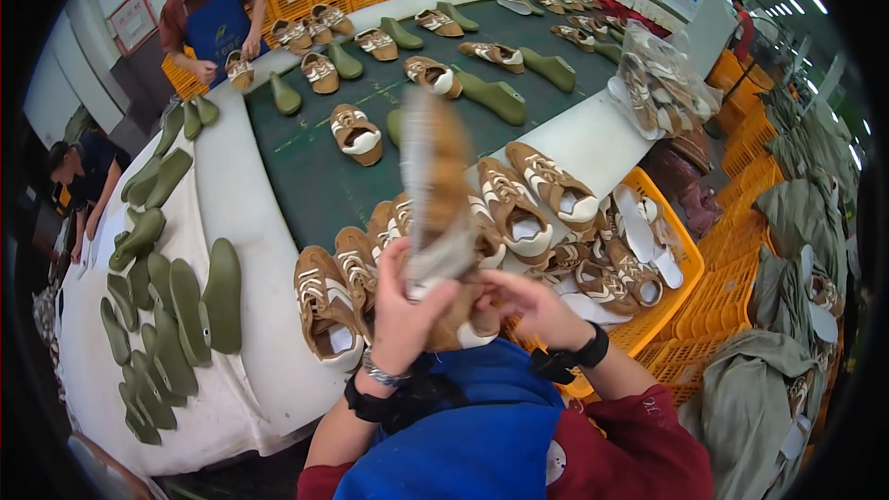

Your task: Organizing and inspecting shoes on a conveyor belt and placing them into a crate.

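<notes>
My left hand [407, 306] is wrapped round the lower end of a brown shoe [443, 176], held upright and smeared by motion, with a pale sole side facing left. Just right of it, my right hand [530, 304] has curled fingers at a brown-and-white shoe part [454, 326] low in front of my apron; whether this belongs to the same shoe cannot be made out. Behind my hands, brown lace-up shoes with white stripes [324, 306] stand in a row along the near table edge, toes pointing away, partly hidden by the held shoe.
Green shoe lasts [222, 296] lie on the white tabletop at left. A green belt [296, 167] carries more shoes and lasts. At right sit a yellow crate [681, 287] of shoes and insoles and a clear bag [662, 83]. A co-worker [213, 14] stands across the table.
</notes>
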Motion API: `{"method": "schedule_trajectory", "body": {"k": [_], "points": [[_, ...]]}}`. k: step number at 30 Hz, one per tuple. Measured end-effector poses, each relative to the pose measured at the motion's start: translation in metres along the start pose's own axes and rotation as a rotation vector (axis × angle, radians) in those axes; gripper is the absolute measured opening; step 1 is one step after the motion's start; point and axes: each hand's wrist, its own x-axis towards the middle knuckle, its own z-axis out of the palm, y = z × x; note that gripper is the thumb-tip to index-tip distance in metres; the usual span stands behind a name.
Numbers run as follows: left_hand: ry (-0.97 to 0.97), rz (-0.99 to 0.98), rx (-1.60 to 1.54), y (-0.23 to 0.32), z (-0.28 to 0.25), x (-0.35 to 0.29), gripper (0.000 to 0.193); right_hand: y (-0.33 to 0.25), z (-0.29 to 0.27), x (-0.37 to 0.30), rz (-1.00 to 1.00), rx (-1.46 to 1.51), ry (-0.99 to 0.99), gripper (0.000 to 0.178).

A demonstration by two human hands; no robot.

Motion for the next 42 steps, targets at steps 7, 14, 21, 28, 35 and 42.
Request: {"method": "schedule_trajectory", "body": {"k": [7,14,21,28,35,42], "points": [[-0.022,-0.123,-0.407,0.004,0.004,-0.001,0.065,-0.036,-0.006,0.023,-0.621,-0.999,0.194,0.033],[-0.156,-0.193,0.006,-0.006,0.004,0.001,0.047,-0.020,-0.149,0.022,-0.062,-1.452,0.071,0.033],[-0.147,-0.224,0.078,-0.005,0.005,0.005,0.048,0.027,-0.221,-0.041,-0.285,-0.200,1.123,0.023],[-0.057,-0.239,0.266,0.020,0.004,-0.007,0.033,0.302,-0.261,-0.065,0.700,0.530,1.084,0.027],[-0.023,-0.206,0.384,0.016,0.000,-0.014,0.032,0.375,-0.212,-0.034,0.467,0.514,1.108,0.023],[-0.190,-0.247,0.407,0.018,0.026,-0.006,0.028,0.207,-0.147,-0.179,0.222,0.725,1.139,0.041]]}}
